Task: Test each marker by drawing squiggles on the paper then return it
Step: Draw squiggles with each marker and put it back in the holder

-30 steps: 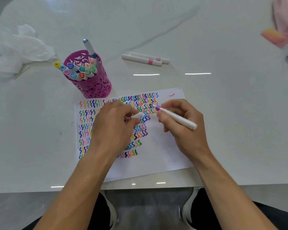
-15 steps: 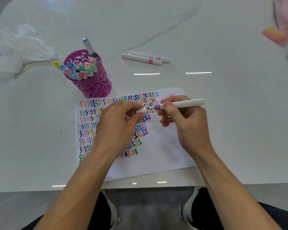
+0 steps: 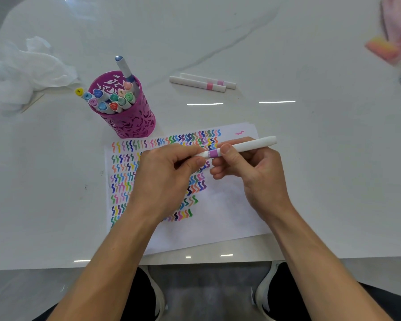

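A white marker with a purple band (image 3: 245,145) lies level above the paper (image 3: 220,216). My right hand (image 3: 252,177) grips its barrel with thumb on top. My left hand (image 3: 164,179) pinches the white cap (image 3: 202,154), which sits pushed on against the purple band. The paper is covered with rows of coloured squiggles on its left and top. A magenta cut-out pen cup (image 3: 127,112) full of capped markers stands just beyond the paper's top left corner.
Two white markers with pink bands (image 3: 202,82) lie side by side beyond the paper. A crumpled white tissue (image 3: 26,70) is at far left. Pink and orange blurred items (image 3: 389,42) sit at the far right. The table's front edge (image 3: 195,262) is near my knees.
The right hand swung the marker from a downward slant to level. The left hand brought the cap up to the tip and pushed it on.
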`<state>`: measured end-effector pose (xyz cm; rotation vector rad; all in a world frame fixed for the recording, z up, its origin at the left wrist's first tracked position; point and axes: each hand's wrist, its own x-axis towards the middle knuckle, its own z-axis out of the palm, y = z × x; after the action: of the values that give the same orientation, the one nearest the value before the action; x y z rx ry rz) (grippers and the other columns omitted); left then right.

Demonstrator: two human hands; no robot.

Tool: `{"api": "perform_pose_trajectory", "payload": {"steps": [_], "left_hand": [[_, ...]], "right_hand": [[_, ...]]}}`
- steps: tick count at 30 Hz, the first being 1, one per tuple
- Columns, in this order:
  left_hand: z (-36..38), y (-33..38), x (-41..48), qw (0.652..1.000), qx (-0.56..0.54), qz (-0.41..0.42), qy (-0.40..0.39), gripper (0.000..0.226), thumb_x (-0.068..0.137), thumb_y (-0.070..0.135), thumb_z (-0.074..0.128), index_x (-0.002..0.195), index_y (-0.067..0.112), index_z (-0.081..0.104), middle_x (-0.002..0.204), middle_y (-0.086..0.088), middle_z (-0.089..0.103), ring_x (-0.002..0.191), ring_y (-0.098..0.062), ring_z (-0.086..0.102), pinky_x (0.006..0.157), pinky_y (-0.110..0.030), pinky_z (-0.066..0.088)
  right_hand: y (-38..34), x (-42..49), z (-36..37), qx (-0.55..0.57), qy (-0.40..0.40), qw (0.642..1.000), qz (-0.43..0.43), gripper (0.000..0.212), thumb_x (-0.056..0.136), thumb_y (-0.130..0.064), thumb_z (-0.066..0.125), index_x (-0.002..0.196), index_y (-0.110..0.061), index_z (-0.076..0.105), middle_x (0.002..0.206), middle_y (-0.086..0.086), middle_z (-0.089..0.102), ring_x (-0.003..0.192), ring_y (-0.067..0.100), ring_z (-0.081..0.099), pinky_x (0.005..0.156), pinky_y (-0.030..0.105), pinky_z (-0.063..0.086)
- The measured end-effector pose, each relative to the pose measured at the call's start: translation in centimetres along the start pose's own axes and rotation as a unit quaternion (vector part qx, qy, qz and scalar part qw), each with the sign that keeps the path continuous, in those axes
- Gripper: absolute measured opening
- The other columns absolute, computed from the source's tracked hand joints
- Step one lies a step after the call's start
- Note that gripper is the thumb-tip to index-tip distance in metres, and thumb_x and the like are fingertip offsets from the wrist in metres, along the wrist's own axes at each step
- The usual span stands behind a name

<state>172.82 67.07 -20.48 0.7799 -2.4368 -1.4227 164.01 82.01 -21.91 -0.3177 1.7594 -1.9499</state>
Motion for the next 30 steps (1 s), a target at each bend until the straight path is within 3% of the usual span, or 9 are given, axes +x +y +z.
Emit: {"api": "perform_pose_trajectory", "payload": {"steps": [6,12,18,21,25,30], "left_hand": [[0.1,0.5,-0.1,0.999,-0.037,0.000,0.009,0.020,0.086,0.015,0.079,0.097,0.032,0.079,0.078,0.009,0.076,0.069,-0.008,0.072,0.074,-0.033,0.060],[0.1,0.7,0.0,0.999,-0.034,-0.003,0.014,0.020,0.080,0.011,0.083,0.099,0.015,0.082,0.082,0.011,0.076,0.068,-0.002,0.072,0.067,-0.012,0.055],[-0.5,1.1,0.1,1.000,-0.017,0.012,0.016,0.022,0.083,0.020,0.081,0.105,0.023,0.079,0.092,0.016,0.073,0.081,0.000,0.070,0.074,-0.013,0.055],[-1.1,1.3,0.1,0.999,-0.023,0.031,0.035,0.019,0.087,0.020,0.078,0.102,0.030,0.075,0.092,0.011,0.073,0.084,-0.005,0.070,0.077,-0.021,0.057],[-2.6,1.5,0.3,0.991,-0.022,0.059,0.115,0.019,0.089,0.020,0.078,0.102,0.033,0.072,0.089,0.008,0.068,0.080,-0.005,0.065,0.074,-0.016,0.053],[-4.1,1.8,0.3,0.977,-0.049,0.099,0.182,0.017,0.089,0.020,0.078,0.105,0.022,0.074,0.097,-0.002,0.072,0.086,-0.017,0.068,0.079,-0.030,0.058]], "right_hand": [[-0.1,0.1,0.3,0.030,0.002,0.999,0.016,0.017,0.100,-0.006,0.062,0.090,-0.003,0.076,0.077,0.019,0.074,0.066,0.032,0.072,0.066,0.036,0.060],[0.1,-0.1,0.4,0.040,-0.005,0.999,0.033,0.017,0.099,-0.006,0.063,0.089,-0.005,0.077,0.080,0.024,0.074,0.065,0.031,0.071,0.066,0.035,0.060],[-0.2,0.2,0.3,0.029,-0.018,0.999,0.035,0.024,0.094,-0.021,0.067,0.103,0.000,0.076,0.079,0.017,0.074,0.070,0.028,0.071,0.070,0.035,0.060],[-0.6,0.2,0.1,-0.033,-0.007,0.999,0.027,0.031,0.088,-0.034,0.071,0.102,-0.007,0.076,0.074,0.011,0.073,0.066,0.026,0.070,0.066,0.035,0.059],[-0.4,0.3,-0.4,-0.177,0.022,0.984,0.030,0.039,0.080,-0.052,0.074,0.091,-0.015,0.073,0.068,0.004,0.073,0.058,0.017,0.069,0.060,0.029,0.057],[0.7,-0.2,0.2,-0.312,0.047,0.948,0.033,0.032,0.088,-0.049,0.075,0.074,-0.021,0.067,0.065,-0.003,0.071,0.058,0.011,0.069,0.064,0.038,0.062]]}}
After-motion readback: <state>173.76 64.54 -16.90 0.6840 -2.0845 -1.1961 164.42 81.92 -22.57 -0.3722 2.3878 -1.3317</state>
